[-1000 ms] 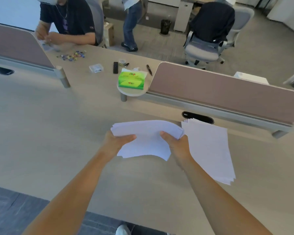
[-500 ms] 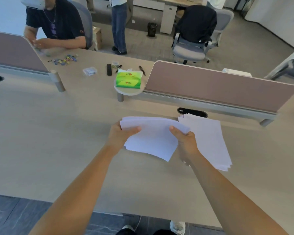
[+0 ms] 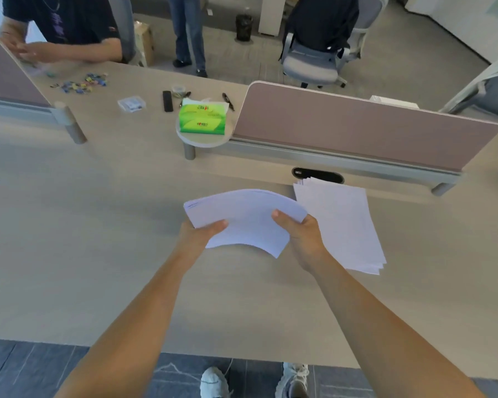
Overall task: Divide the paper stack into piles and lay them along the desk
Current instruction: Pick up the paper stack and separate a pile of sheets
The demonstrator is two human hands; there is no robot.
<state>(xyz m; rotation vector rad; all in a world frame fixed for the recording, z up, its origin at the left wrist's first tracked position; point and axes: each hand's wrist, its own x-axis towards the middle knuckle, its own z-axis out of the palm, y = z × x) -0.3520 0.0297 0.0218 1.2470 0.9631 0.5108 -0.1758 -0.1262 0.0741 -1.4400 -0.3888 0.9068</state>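
Both hands held a sheaf of paper (image 3: 246, 218) above the counter (image 3: 84, 225) — left hand (image 3: 197, 235) in a closed grip on its left edge, thumb on top; right hand (image 3: 301, 235) likewise at the right edge. The sheaf bowed upward between them. A second paper pile (image 3: 342, 222) lay flat just beside it on the right — far corner overlapping the dark cable slot (image 3: 318, 175).

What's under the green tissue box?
The green tissue box sits on a small round shelf, held up by a grey post. The shelf's middle is hidden beneath the box.
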